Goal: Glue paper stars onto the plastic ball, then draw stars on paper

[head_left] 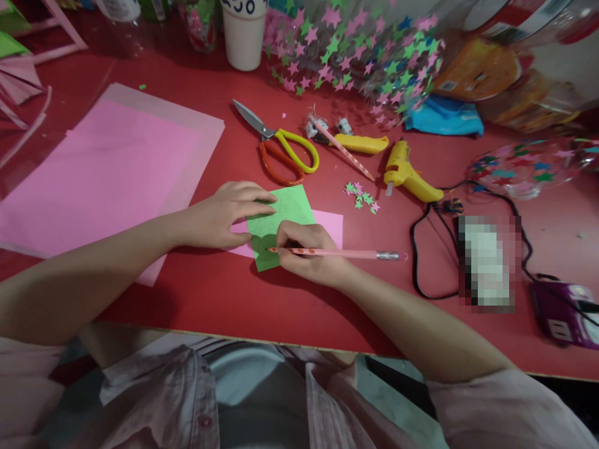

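A pink pencil (346,253) is gripped in my right hand (309,249), its tip touching the lower left part of a small green sheet of paper (292,202). Faint lines show on that sheet. Fingers stretched out, my left hand (229,215) lies flat at the sheet's left edge. Under the green sheet is a smaller piece of pink paper (332,224), mostly covered. Beyond the hands rest scissors (276,143) with one yellow and one red handle, their blades apart. Small green and pink paper stars (361,196) lie right of the sheet.
Large pink sheets (103,168) cover the table's left. A second pencil (346,149), a yellow cutter (365,144) and a yellow glue gun (409,174) lie behind. Its black cord runs near a purple box (566,312). At the back stand a white cup (244,37) and star-filled clear bags (346,50).
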### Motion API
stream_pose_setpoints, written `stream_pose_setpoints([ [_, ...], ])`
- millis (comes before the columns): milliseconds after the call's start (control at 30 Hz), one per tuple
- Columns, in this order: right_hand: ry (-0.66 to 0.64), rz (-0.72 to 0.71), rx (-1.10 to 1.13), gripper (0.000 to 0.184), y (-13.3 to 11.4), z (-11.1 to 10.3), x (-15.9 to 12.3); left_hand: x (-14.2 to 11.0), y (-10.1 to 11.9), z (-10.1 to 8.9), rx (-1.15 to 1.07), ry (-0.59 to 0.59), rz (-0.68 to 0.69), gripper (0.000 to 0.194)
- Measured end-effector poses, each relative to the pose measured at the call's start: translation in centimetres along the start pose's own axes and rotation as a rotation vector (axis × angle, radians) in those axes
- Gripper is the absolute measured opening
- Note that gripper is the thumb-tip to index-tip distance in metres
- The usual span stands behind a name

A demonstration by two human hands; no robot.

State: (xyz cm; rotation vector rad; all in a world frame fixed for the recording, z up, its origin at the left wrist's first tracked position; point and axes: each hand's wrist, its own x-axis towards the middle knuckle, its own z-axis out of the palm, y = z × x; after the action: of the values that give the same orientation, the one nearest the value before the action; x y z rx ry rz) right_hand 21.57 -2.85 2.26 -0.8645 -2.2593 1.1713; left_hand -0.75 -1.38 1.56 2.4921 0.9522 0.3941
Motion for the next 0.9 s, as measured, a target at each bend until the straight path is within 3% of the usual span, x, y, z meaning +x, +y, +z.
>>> stream_pose_setpoints([
  [400, -0.013, -0.050, 0.023, 0.012, 0.09, -0.02, -0.08, 0.01, 0.07, -0.07, -0.020, -0.011, -0.007, 0.047],
  [900, -0.074, 0.017, 0.022, 0.009, -0.25, 0.23, -0.22, 0.00, 0.12, 0.00, -0.001, -0.007, -0.014, 0.045],
])
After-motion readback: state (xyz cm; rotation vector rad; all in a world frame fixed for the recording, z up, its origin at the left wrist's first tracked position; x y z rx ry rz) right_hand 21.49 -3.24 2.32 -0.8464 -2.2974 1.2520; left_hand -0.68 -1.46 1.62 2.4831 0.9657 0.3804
